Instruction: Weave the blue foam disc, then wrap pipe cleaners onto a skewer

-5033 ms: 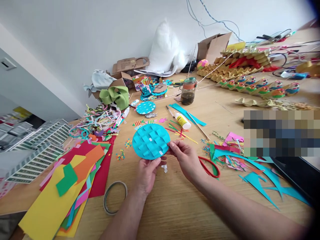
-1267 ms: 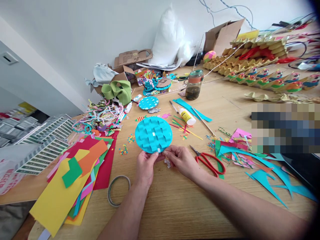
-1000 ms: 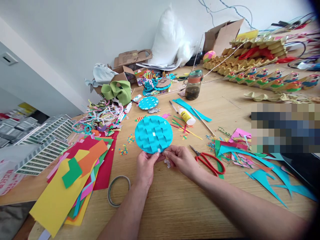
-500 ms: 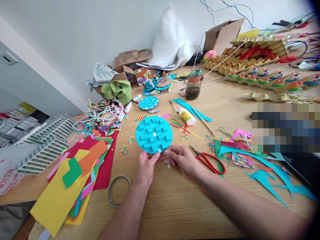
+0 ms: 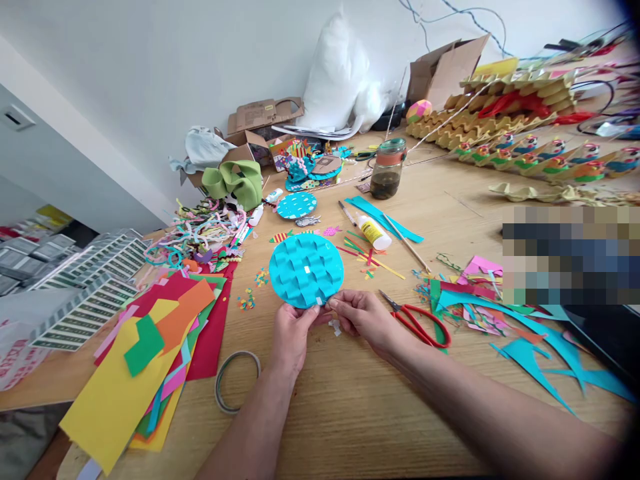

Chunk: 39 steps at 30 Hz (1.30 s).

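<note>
A round blue paper disc [image 5: 295, 259] with raised, wave-like strips is held up over the table, tilted towards me. Small white pieces show at its middle and lower edge. My left hand [image 5: 294, 333] grips the bottom rim, its thumb in front beside the lower white piece. Just right of that, my right hand [image 5: 361, 317] pinches at the rim, thumb and finger together; its curled fingers hide whether anything else is in them. White scraps [image 5: 336, 327] lie under the hands. Red-handled scissors [image 5: 420, 323] lie half open to the right, near my right wrist.
Tape roll [image 5: 237, 381] and coloured sheets [image 5: 145, 347] lie left. Behind the disc are a glue bottle [image 5: 375, 232], a brush [image 5: 406, 241], a dotted blue disc [image 5: 297, 205] and a glass jar [image 5: 388, 170]. Blue offcuts [image 5: 540, 363] spread right; egg trays [image 5: 480, 127] stand far right.
The blue paper disc has tilted very slightly to the left. Both hands keep nearly the same place and hold on its lower rim.
</note>
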Available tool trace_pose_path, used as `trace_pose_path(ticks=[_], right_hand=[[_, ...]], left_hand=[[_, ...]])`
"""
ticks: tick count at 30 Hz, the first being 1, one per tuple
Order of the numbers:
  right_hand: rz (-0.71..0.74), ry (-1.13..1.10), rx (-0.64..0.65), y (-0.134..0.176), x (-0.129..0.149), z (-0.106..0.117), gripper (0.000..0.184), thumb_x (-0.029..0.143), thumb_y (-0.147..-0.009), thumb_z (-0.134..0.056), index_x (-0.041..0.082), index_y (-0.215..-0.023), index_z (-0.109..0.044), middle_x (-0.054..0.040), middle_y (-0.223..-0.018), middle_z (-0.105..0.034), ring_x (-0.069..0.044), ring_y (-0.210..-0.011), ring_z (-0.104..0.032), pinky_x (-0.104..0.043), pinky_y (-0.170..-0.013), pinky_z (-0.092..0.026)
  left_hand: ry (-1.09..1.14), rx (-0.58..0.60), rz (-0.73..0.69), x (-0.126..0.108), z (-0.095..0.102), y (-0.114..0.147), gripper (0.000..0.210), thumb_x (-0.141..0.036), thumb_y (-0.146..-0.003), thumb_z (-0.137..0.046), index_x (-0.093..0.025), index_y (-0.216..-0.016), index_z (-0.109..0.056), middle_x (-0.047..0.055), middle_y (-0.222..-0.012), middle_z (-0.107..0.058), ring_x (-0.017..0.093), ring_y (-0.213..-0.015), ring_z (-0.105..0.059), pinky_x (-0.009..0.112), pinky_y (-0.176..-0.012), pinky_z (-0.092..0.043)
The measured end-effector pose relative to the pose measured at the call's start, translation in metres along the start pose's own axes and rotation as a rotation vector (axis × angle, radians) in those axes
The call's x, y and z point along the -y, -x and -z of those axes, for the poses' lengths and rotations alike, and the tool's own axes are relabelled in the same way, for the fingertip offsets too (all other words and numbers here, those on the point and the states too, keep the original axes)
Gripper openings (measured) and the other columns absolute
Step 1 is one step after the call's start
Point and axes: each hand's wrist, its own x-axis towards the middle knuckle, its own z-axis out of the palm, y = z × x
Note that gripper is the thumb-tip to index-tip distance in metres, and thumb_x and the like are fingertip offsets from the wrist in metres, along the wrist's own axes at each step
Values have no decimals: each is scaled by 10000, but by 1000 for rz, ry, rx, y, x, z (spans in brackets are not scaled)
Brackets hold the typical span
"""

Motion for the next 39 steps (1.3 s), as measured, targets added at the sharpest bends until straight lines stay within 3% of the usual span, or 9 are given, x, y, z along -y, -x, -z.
trace_pose_path(ticks=[10,39], right_hand=[[59,246,4,2,7,0,220,344,-787,-521,165,-663,-554,60,-417,-455,-74,-379,-357,-209,-404,-254],[76,231,27,-1,1,2,218,341,-793,-512,157,-697,-581,59,-422,-453,-75,-378,-349,-208,-396,-243]], left_hand=[[62,-58,-2,-1,-1,-1,236,-203,-595,-741,-129,-812,-683,74,-846,-726,226,-807,-674,395,-800,-515],[18,-48,-5,2,0,0,251,-212,-639,-728,-122,-862,-655,83,-860,-724,242,-787,-683,356,-679,-549]])
